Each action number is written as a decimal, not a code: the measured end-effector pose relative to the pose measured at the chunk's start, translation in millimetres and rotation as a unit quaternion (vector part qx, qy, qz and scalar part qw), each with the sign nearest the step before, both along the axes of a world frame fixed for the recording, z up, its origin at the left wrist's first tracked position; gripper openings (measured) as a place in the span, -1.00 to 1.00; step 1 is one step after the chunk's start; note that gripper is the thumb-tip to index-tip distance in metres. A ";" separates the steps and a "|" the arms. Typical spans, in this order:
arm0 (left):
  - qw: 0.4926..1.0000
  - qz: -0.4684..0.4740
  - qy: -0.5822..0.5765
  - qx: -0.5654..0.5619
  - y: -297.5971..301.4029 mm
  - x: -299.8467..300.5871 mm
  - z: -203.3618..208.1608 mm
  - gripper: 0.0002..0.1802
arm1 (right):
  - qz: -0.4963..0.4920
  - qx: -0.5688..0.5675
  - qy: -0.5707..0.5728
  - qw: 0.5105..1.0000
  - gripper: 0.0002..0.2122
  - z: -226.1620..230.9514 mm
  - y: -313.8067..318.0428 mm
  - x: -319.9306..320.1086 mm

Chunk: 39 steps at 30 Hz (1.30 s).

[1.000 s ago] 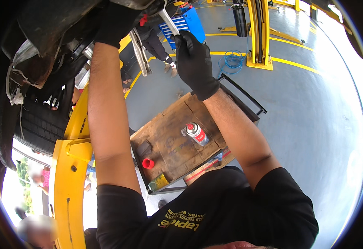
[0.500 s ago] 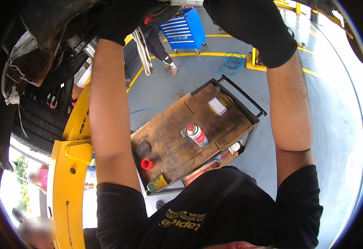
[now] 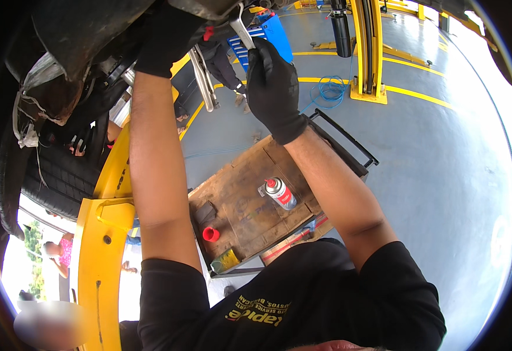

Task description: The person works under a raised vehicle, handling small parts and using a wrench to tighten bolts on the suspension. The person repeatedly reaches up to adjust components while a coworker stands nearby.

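My right hand (image 3: 274, 88), in a black glove, is closed round the lower end of a silver wrench (image 3: 242, 30). The wrench slants up and left to the dark parts of the vehicle's underside (image 3: 71, 29), where its upper end meets them at the top edge. My left hand (image 3: 167, 41), also black-gloved, reaches up among those same parts. Its fingers are hidden against the dark metal. A small red piece (image 3: 209, 33) shows beside it, and a silver metal bar (image 3: 202, 79) hangs just below.
Below my arms stands a cart (image 3: 238, 175) bearing a spray can (image 3: 280, 193), a red cap (image 3: 211, 234) and a yellow-green can (image 3: 225, 260). A yellow lift post (image 3: 101, 263) and a tyre (image 3: 57, 181) are left. Behind are a blue tool cabinet (image 3: 276, 40), a person's legs (image 3: 223, 67) and coiled hose (image 3: 330, 88).
My right hand has swung left and down from the upper right. The wrench has turned from nearly level to steeply slanting. My left hand stays in about the same place.
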State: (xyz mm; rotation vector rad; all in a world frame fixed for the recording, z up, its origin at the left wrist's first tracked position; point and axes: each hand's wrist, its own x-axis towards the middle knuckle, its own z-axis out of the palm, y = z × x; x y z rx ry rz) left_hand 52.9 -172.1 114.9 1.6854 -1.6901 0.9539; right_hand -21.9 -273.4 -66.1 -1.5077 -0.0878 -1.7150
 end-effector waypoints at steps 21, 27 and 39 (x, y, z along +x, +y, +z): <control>0.956 0.136 -0.238 -0.107 -15.0 -34.7 -7.3 -0.64 | -0.361 -0.506 0.026 0.783 -0.71 141.6 -87.0 -86.9; 0.995 0.051 -0.083 -0.023 -12.4 -14.1 -8.5 -0.66 | -0.313 -0.408 0.097 0.852 -0.77 124.9 -76.6 -84.5; 0.980 -0.014 0.152 0.127 4.4 56.7 -4.2 -0.69 | 0.032 -0.015 0.091 0.995 -0.79 -8.8 -1.7 -13.7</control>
